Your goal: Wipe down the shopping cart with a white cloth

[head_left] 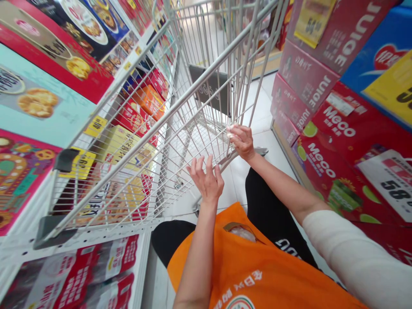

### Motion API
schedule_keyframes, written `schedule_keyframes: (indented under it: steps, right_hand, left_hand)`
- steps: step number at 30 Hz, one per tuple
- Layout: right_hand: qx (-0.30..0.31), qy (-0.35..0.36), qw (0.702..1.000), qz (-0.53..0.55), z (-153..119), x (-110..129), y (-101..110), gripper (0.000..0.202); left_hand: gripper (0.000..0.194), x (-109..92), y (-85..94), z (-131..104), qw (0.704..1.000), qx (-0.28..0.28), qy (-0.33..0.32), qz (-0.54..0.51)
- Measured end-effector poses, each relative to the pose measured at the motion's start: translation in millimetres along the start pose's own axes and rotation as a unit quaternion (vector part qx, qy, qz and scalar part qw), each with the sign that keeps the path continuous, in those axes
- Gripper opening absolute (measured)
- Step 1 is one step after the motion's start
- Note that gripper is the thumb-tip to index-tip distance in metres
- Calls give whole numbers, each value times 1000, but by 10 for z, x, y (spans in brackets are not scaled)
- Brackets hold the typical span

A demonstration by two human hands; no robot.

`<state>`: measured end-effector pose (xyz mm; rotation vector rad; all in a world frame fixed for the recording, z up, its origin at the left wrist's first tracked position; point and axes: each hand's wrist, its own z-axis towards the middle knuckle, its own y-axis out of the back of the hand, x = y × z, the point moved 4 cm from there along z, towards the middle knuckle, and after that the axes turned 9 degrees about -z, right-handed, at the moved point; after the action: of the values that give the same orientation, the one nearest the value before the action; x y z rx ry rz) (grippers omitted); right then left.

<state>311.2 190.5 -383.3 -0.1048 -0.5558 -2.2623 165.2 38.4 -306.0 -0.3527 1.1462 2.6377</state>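
A metal wire shopping cart [193,88] stands tilted across my view in front of me. My right hand [242,140] is closed at the lower corner of its wire side, with a small white crumpled wipe [230,128] at the fingertips, pressed to the wires. To the left of it, my left hand [207,180] is raised with fingers spread, holding nothing. Its fingertips are at the cart's lower wires; whether they touch cannot be made out. A dark grey panel [209,88] with pale markings hangs inside the cart.
Shelves with boxed snacks [35,98] and yellow price tags [79,165] line the left side. On the right, stacked red Meco cartons [334,159] and pink juice cartons [305,81] rise close by. White floor tiles [262,105] show between. I wear an orange apron [238,266].
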Motion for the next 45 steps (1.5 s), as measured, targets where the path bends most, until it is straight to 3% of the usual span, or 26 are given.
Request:
schedule_keyframes:
  steps: [2,6,12,14,21,23,27,29,33,37,39,45]
  right_hand:
    - [35,27,999,26,-135,51,-26,20]
    - [98,44,990,90,-299,130,-35,17]
    - [46,-62,995,64,147,-128,-14,22]
    - [45,-69,995,61,154,-161,-40,21]
    - [141,107,979,97,-495,175,-86,21]
    - [107,62,989,84,-453,125,-49,20]
    - [-15,-106,993,38,-89,-149,-45,23]
    - [-24,-140,989,45,20,-207,-125,25]
    - [4,-111,992,67,-165,-93,-222,28]
    - [61,-64,993,83,-434,1,-130,23]
    - [65,-66,993,79,-357,-54,-58,21]
    - [-56,-112,992,-12,212,-309,21,28]
  left_hand:
    - [46,-83,-87,98,999,41,3,-2]
    - [52,-66,-172,290,996,80,44,6]
    - [56,-13,-182,335,994,92,54,-18]
    - [58,-14,-186,329,993,97,55,-30]
    - [61,5,-179,355,992,108,45,-37]
    - [61,8,-173,363,992,110,45,-37]
    - [63,2,-167,369,992,105,52,-40]
    - [62,-2,-167,366,992,103,57,-43]
    - [62,-1,-156,357,992,103,58,-47]
    - [63,7,-148,357,991,111,57,-53]
    - [65,8,-147,359,991,112,56,-53]
    - [65,-8,-148,344,991,114,53,-52]
